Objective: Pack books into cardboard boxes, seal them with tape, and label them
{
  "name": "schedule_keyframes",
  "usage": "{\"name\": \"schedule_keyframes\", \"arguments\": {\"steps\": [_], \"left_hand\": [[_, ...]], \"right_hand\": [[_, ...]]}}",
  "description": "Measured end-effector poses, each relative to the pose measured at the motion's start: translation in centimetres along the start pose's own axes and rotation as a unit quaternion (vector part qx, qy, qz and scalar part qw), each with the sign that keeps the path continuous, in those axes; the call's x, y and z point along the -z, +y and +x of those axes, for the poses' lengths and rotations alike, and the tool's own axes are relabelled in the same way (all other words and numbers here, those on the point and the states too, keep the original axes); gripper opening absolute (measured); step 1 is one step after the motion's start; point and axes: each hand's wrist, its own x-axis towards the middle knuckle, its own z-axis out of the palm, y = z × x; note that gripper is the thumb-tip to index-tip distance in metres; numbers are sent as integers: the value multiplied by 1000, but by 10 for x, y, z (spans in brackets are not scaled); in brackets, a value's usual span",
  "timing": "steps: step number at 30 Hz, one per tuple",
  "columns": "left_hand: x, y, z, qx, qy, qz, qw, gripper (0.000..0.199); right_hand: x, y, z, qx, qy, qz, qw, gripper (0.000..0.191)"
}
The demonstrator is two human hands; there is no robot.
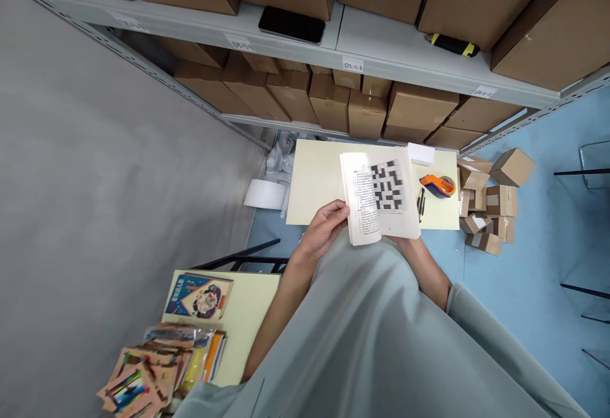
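An open crossword book [366, 230] is held up in front of me, its left page full of printed lines and its right page bearing a black-and-white grid. My left hand [326, 227] pinches the outer edge of the left page between thumb and fingers. Behind the lower right part of the book is my right hand [399, 241], supporting it from below; its fingers are mostly hidden by the pages. The pale yellow table [314, 183] lies beneath the book. To the book's right are an orange tape dispenser [437, 185], a box cutter [421, 204] and a white box [421, 154].
Shelves with cardboard boxes [328, 100] rise ahead, holding a black phone [291, 25] and a yellow-black cutter [452, 44]. Small cartons [500, 201] lie on the floor at right. At lower left, a second table [252, 303] carries a blue-covered book [199, 296] and piled books [143, 373].
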Motion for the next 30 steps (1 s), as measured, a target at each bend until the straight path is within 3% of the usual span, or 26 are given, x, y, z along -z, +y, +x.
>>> {"name": "schedule_keyframes", "arguments": {"steps": [5, 17, 23, 30], "left_hand": [[6, 1, -1, -10, 7, -1, 1000, 48], [-2, 2, -5, -13, 11, 22, 1000, 49], [-10, 12, -14, -34, 18, 68, 997, 46], [-16, 1, -11, -61, 33, 102, 992, 49]], "right_hand": [[3, -5, -1, -18, -15, 87, 996, 59], [2, -1, 0, -50, -10, 46, 998, 52], [-11, -7, 1, -63, -41, 91, 993, 49], [-24, -3, 3, 2, 11, 71, 997, 64]]}}
